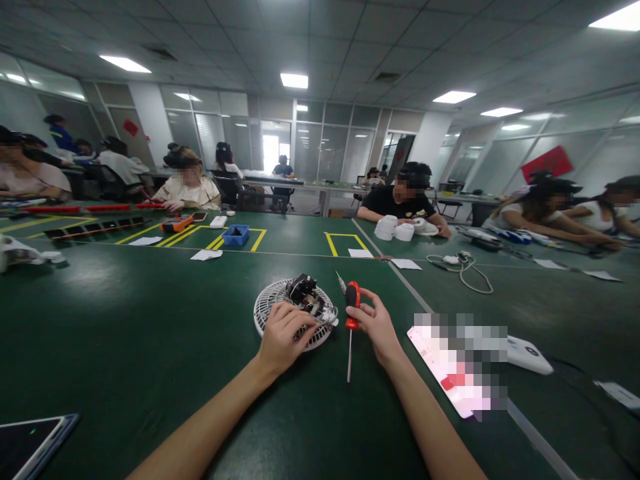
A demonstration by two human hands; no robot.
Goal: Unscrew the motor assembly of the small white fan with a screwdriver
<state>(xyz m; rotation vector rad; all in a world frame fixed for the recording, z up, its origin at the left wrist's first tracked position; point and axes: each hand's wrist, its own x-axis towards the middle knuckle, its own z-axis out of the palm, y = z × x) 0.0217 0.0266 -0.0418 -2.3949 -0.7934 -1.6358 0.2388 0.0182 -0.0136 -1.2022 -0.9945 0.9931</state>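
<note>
A round white fan grille (265, 301) lies on the green table, with a black motor (301, 287), wires and small white parts on it. My left hand (284, 337) rests over its near side, thumb and fingers closed together by the parts; what they pinch is hidden. To the right of the grille, my right hand (376, 325) grips a screwdriver (353, 295) by its red and black handle. Its metal shaft points down toward me, apart from the grille. A small pointed tool (341, 282) shows just beyond the handle.
A phone (440, 370) with a lit screen lies right of my right arm, near a white device (529, 355). Another screen device (35, 443) is at the lower left. Farther off are a blue bin (236, 235), white cups (386, 228), a cable (470, 270) and seated people.
</note>
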